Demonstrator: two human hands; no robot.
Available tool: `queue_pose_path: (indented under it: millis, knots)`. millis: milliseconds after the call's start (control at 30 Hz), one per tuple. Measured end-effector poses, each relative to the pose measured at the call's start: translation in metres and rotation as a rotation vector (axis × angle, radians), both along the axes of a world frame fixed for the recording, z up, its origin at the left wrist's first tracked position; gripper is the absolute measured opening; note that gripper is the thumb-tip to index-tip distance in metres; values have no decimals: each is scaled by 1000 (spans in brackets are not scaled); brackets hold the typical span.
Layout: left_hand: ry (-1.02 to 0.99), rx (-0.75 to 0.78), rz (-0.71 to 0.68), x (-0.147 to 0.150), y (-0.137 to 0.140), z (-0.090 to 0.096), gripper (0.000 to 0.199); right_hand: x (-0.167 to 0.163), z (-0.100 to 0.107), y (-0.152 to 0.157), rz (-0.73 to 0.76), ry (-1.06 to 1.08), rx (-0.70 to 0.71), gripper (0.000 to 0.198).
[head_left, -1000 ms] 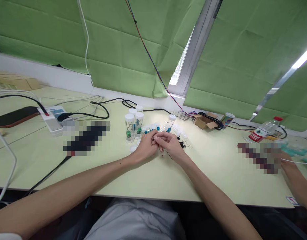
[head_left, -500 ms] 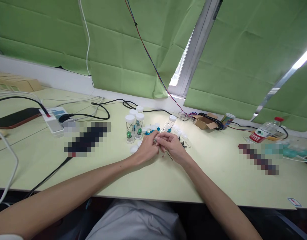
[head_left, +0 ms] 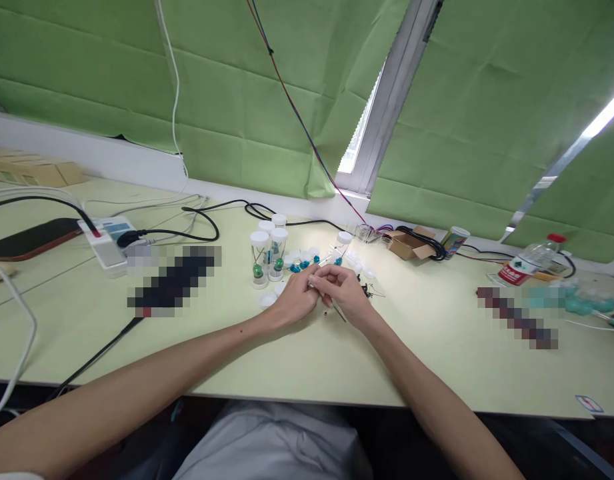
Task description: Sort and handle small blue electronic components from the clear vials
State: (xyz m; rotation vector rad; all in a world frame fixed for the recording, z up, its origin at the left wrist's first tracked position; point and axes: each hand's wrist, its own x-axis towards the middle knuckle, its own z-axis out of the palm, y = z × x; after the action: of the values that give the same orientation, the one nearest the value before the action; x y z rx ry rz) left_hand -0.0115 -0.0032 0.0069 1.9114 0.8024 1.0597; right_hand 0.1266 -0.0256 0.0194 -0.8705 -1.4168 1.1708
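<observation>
My left hand (head_left: 299, 293) and my right hand (head_left: 341, 290) meet over the table, fingers closed and pressed together. Whatever small piece lies between the fingertips is too small to name. A thin dark rod (head_left: 339, 312) sticks out below my right hand. Beneath the hands lies a tiny reddish bit (head_left: 325, 313). Just beyond them are several blue beads or small blue parts (head_left: 304, 265). Clear tubes with white caps (head_left: 259, 257) stand to the left, green balls inside some. Another capped tube (head_left: 343, 245) is behind my right hand, and small black parts (head_left: 365, 287) lie beside it.
A power strip (head_left: 107, 250) and black cables (head_left: 207, 227) lie at left. A small open carton (head_left: 409, 245) and a can (head_left: 455, 241) stand at the back right. Farther right is a red-capped plastic bottle (head_left: 529, 261). The table's front edge (head_left: 297, 400) runs before me.
My fingers have shifted slightly against each other. The hands stay in nearly the same place, and the things on the table have not visibly moved.
</observation>
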Motion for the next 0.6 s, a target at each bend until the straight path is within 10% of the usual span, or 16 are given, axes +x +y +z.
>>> queue_pose_path:
  millis: [600]
  knots:
    - [-274, -408, -91, 2, 5, -2, 14, -4, -2, -2, -75, -125, 97, 30]
